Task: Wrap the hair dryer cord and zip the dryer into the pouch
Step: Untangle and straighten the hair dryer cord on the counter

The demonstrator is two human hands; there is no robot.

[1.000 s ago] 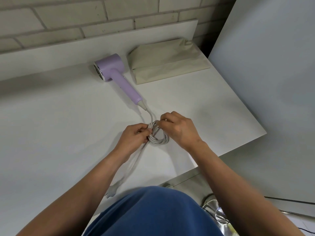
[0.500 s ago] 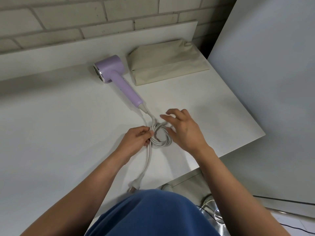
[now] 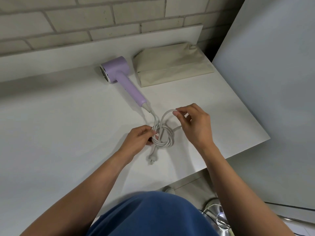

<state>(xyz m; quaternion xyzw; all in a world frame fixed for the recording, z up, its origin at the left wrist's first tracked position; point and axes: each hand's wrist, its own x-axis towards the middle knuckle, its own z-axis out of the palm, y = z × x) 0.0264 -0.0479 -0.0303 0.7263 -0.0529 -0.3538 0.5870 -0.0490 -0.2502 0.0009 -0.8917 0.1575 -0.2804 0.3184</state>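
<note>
A lilac hair dryer (image 3: 122, 77) lies on the white table (image 3: 59, 130), handle pointing toward me. Its white cord (image 3: 164, 138) runs from the handle into a small coil of several loops in front of me. My left hand (image 3: 140, 140) pinches the coil at its left side. My right hand (image 3: 194, 123) holds a raised loop of the cord between thumb and fingers, just above and right of the coil. The plug (image 3: 151, 158) lies on the table below the coil. A beige fabric pouch (image 3: 172, 65) lies flat to the right of the dryer's head.
A brick wall (image 3: 102, 19) and a white ledge back the table. A large grey panel (image 3: 272, 82) stands along the right side. The table's right edge runs diagonally past my right hand. Metal objects and cables lie on the floor at the lower right.
My right hand has taken hold of a stretch of cord and lifted it into a loop above the coil. The plug end has been drawn up closer to the coil.
</note>
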